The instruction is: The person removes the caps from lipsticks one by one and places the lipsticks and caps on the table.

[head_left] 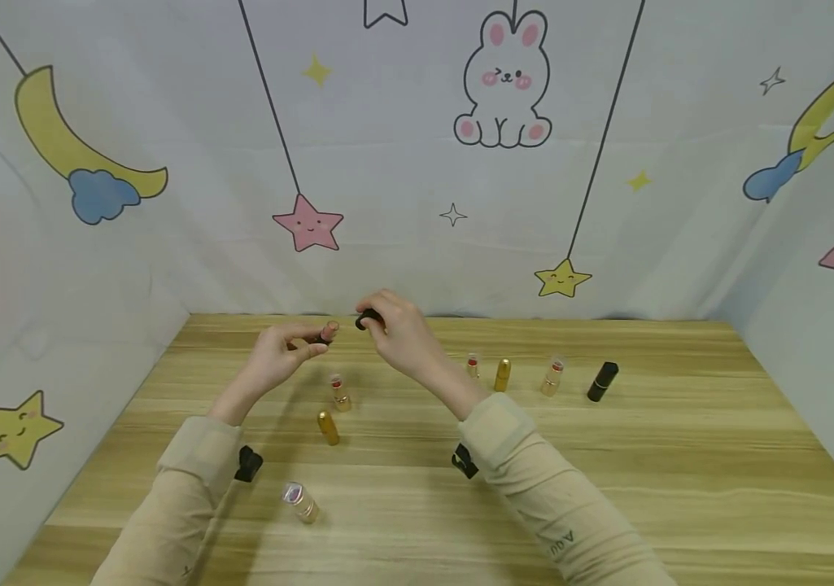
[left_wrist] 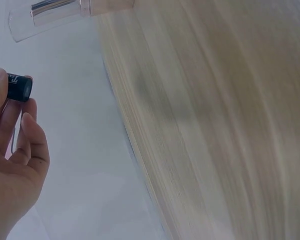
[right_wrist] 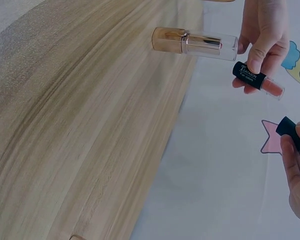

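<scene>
Up near the back edge of the table, my left hand pinches a lipstick by its black base. Its coral end points toward the right hand, and white lettering shows on the base in the right wrist view. My right hand pinches a short black cap between thumb and fingers. A gap separates the cap from the lipstick's coral end. In the left wrist view, the left hand holds the black base, with the coral end out of sight.
Below the left hand stand a clear-topped gold lipstick and a gold tube. Nearer the front is another clear-topped tube. To the right are clear-topped lipsticks, a gold tube and a black tube. A printed cloth hangs behind.
</scene>
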The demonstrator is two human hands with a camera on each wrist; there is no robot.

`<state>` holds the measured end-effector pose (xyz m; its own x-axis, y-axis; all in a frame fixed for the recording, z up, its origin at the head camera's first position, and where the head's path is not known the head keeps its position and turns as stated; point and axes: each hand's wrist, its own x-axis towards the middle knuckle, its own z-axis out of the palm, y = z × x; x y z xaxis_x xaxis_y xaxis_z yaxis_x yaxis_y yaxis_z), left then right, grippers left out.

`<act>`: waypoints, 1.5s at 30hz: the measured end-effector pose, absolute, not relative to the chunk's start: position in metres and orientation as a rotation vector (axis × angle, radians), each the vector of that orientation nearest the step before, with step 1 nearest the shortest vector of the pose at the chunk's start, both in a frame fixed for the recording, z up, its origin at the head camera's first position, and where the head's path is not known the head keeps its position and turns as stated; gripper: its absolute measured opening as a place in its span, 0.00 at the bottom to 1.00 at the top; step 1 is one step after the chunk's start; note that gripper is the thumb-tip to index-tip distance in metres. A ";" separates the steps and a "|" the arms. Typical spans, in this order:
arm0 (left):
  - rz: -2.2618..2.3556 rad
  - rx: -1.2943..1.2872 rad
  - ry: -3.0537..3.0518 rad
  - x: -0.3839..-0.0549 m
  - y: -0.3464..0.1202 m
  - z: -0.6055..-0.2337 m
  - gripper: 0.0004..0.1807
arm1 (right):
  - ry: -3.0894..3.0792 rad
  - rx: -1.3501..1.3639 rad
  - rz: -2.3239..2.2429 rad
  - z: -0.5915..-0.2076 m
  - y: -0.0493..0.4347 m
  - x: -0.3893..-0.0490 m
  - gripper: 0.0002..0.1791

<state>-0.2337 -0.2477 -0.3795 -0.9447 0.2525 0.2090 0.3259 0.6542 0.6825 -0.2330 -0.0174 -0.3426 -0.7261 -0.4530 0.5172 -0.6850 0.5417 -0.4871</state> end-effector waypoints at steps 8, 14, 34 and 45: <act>-1.201 -0.427 -2.782 -0.233 -0.248 -0.380 0.17 | -2.494 0.923 0.981 -0.345 -0.017 -0.234 0.10; -1.215 -0.424 -2.782 -0.234 -0.248 -0.382 0.17 | -2.529 0.914 0.961 -0.348 -0.017 -0.234 0.10; -1.230 -0.379 -2.803 -0.235 -0.251 -0.390 0.14 | -2.655 0.981 0.743 -0.362 -0.027 -0.235 0.09; -1.165 -0.318 -2.865 -0.240 -0.253 -0.400 0.15 | -2.708 1.014 0.650 -0.373 -0.031 -0.236 0.10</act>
<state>-0.2401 -0.2528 -0.3998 -0.9786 0.1759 0.1069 0.2006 0.6985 0.6869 -0.2362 -0.0311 -0.3729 -0.7518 -0.5815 0.3109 -0.6593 0.6723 -0.3368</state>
